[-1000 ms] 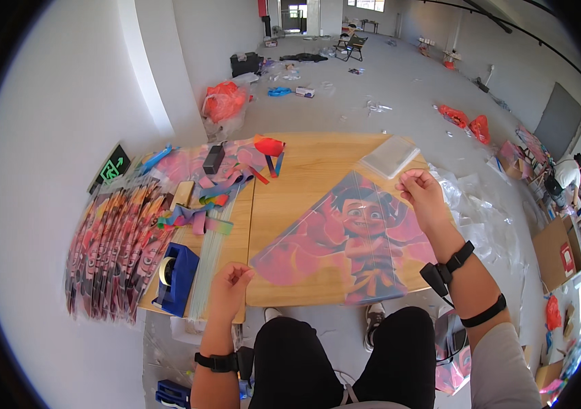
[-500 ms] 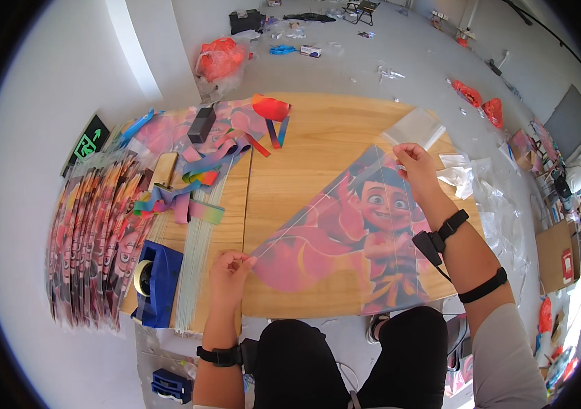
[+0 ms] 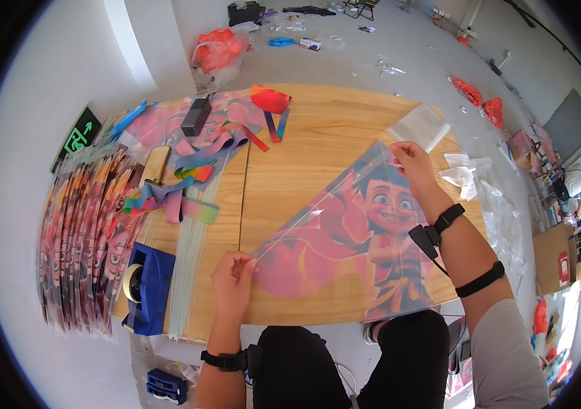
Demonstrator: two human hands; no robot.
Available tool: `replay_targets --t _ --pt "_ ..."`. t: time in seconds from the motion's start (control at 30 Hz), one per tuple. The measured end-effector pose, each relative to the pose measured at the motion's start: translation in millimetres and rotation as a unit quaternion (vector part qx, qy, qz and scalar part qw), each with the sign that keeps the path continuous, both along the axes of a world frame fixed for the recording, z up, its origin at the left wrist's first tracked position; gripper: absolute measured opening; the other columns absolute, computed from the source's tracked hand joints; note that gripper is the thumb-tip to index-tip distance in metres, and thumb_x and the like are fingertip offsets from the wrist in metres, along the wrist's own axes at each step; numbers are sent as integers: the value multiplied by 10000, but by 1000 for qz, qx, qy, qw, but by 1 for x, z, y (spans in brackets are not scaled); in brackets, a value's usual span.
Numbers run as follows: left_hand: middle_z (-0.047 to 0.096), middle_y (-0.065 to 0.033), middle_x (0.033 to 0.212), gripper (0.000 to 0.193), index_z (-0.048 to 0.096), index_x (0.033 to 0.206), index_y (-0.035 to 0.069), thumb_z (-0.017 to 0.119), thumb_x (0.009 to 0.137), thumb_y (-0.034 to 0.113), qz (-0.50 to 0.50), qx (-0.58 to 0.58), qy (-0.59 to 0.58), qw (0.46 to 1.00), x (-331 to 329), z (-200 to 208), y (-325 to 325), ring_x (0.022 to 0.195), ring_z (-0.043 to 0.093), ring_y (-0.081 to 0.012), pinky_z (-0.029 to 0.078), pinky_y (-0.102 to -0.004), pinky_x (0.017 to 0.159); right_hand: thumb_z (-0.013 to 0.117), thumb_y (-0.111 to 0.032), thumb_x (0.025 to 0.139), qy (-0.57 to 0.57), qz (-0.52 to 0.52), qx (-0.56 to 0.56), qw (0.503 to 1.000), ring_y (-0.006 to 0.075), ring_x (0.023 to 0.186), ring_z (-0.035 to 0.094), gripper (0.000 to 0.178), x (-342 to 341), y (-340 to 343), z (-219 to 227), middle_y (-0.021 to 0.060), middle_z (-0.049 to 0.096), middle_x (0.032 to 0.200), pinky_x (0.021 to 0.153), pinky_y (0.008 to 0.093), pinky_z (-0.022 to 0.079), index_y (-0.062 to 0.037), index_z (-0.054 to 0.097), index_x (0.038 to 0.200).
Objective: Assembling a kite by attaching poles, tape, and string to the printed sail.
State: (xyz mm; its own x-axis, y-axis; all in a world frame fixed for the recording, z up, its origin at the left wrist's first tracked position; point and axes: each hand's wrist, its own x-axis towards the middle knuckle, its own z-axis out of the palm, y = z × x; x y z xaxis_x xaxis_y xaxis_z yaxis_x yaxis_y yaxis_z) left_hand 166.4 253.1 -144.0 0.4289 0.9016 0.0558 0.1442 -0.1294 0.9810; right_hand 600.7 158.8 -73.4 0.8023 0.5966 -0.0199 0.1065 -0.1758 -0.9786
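Observation:
A triangular plastic kite, printed with a cartoon child and pink shapes, lies on the wooden table. A thin pale rod runs along its slanted left edge. My left hand pinches the kite's left corner, thumb against fingers. At the top corner, the fingers of my right hand close on the kite's edge. A bundle of pale thin rods lies to the left of my left hand, beside a blue tape dispenser with a roll in it.
Folded printed kites hang over the left edge. Rainbow ribbons, a gold phone-like slab and a black box lie toward the back left. A stack of clear bags sits back right, near crumpled plastic.
Both hands keep their pinch on the kite's corners. My view has shifted slightly; the hands and kite have barely moved.

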Motion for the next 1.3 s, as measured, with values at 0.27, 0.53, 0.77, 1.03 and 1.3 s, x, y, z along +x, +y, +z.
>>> replay_targets --t 0.27,0.53,0.77,1.03,1.3 --pt "715 -81 881 72 613 989 -12 653 929 -15 -13 -7 11 1000 2 -6 -2 829 694 -125 527 -241 753 726 -241 920 -11 -13 -8 1000 67 784 582 185 6 -8 -11 -41 643 879 664 240 451 -95 686 1027" --pt "685 -54 827 98 634 973 -20 694 897 -7 4 12 -1 1000 0 -12 1 746 638 -93 495 -232 672 730 -236 912 -10 -23 -8 1000 71 788 587 193 3 -11 -18 -40 650 880 665 240 455 -93 689 1035" --pt "654 -33 792 117 658 942 7 744 876 53 70 -18 38 997 -4 2 -1 698 593 -92 472 -235 653 710 -238 929 -39 7 -28 999 62 788 577 178 0 -2 -8 -43 634 870 663 236 454 -91 687 1027" --pt "651 -54 794 135 663 922 21 757 857 93 61 59 113 990 -10 -7 6 677 597 -144 479 -284 637 696 -235 942 -58 -6 -45 997 73 783 582 168 -1 19 -8 -34 635 876 667 243 461 -90 680 1023" --pt "590 -25 1028 292 596 1020 118 775 790 111 47 255 220 940 2 -4 -1 980 584 -219 352 -419 883 733 -231 904 -64 -39 -44 996 82 738 598 177 1 14 -11 -22 654 858 634 256 476 -80 710 994"
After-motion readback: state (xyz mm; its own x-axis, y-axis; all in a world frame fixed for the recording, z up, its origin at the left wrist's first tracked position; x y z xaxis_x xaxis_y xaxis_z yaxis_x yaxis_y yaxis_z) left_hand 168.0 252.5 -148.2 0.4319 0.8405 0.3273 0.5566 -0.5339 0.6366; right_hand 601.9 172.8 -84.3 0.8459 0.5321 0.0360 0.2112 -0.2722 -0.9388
